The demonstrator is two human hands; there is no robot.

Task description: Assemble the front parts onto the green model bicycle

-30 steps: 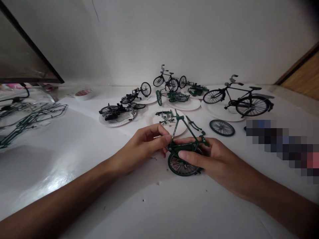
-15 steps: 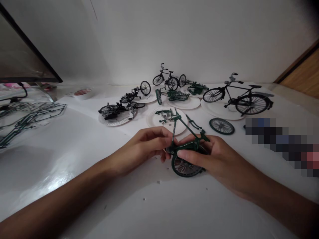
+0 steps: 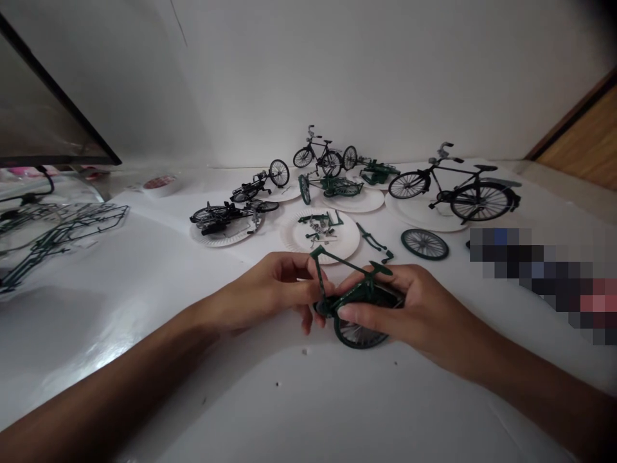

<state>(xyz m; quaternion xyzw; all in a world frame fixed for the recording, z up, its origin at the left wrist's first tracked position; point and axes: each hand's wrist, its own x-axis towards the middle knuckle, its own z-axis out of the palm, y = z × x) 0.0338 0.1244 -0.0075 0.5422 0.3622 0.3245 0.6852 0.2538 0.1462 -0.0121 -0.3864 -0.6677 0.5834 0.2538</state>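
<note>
Tilting lower than a second ago, the green bicycle frame (image 3: 357,290) hangs just above the table (image 3: 337,399). The left hand (image 3: 274,286) pinches its front tube, and the right hand (image 3: 409,308) clasps it over the rear wheel (image 3: 359,333). Behind lie a plate (image 3: 349,247) of parts and a loose wheel (image 3: 425,244), clear of both hands.

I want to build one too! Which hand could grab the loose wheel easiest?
Probably the right hand. The loose wheel lies on the table just beyond it, on its side of the half-built green bicycle. The left hand pinches the other side, farther away. Both hands are busy holding the bicycle, though.
</note>
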